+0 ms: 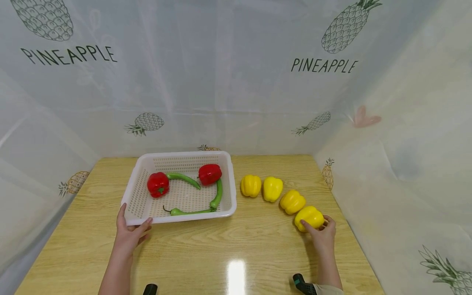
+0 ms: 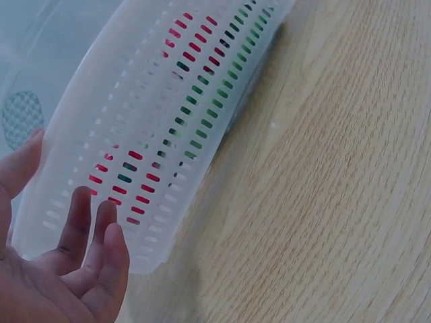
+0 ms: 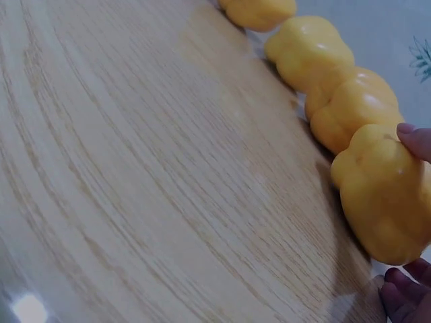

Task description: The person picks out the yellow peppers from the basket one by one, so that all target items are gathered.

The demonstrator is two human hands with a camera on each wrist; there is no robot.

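Note:
A white plastic basket (image 1: 136,198) stands on the table, with two red bell peppers and three long green chili peppers inside. At its near left corner, my left hand (image 1: 129,235) holds the basket, thumb on one side and fingers on the other. In the left wrist view, bent fingers (image 2: 104,232) are at the slotted wall. Across the table, my right hand (image 1: 323,235) grips the nearest yellow bell pepper (image 1: 309,216) between thumb and fingers. Part of that hand lies outside the right wrist view, where the thumb (image 3: 416,140) sits on the pepper (image 3: 380,195).
Three more yellow bell peppers (image 1: 273,189) run in a slanting row from the basket's right side to the gripped one. Pineapple-printed sheeting (image 1: 221,82) hangs behind and at both sides of the wooden table (image 1: 191,254). Black objects (image 1: 304,283) show near each forearm.

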